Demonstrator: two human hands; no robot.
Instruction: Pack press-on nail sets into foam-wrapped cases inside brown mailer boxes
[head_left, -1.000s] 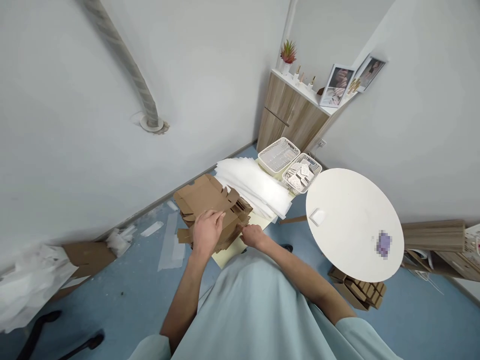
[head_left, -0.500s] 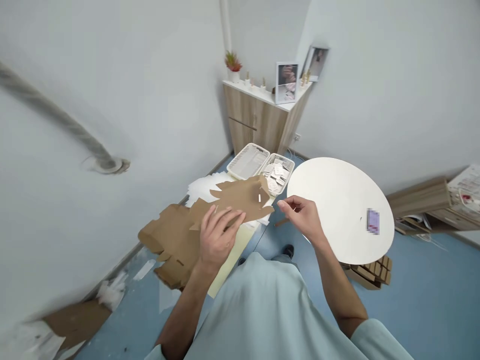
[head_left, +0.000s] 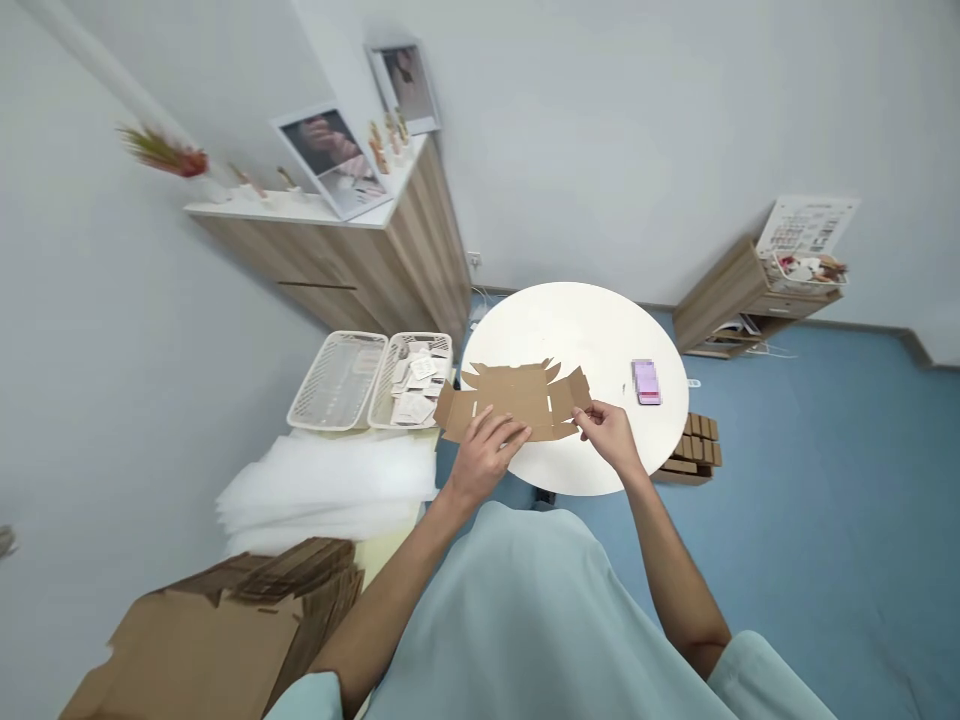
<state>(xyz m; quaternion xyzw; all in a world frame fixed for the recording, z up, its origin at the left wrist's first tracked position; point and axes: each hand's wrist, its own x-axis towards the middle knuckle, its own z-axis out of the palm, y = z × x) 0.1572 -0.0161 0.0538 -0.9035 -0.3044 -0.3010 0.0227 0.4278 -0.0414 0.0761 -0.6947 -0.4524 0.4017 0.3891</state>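
A flat, unfolded cardboard box blank (head_left: pixel 514 392) with slots and side flaps is held over the near left part of the round white table (head_left: pixel 555 320). My left hand (head_left: pixel 484 455) grips its near edge, with the fingers laid on top and the thumb hidden. At the blank's right flap, my right hand (head_left: pixel 606 432) pinches the near corner between thumb and fingers. Whether the blank touches the tabletop, I cannot tell.
A phone (head_left: pixel 646 382) lies on the table. To the left are two white baskets (head_left: pixel 330 420), one with small white cards, plus white foam sheets (head_left: pixel 322 480) and stacked cardboard blanks (head_left: pixel 187 640). Small brown boxes (head_left: pixel 697 450) sit below the table; a cabinet (head_left: pixel 420 240) stands behind.
My view has turned right. The cardboard blank has moved from above the stack to over the round table. My right hand, free before, has taken hold of its right flap.
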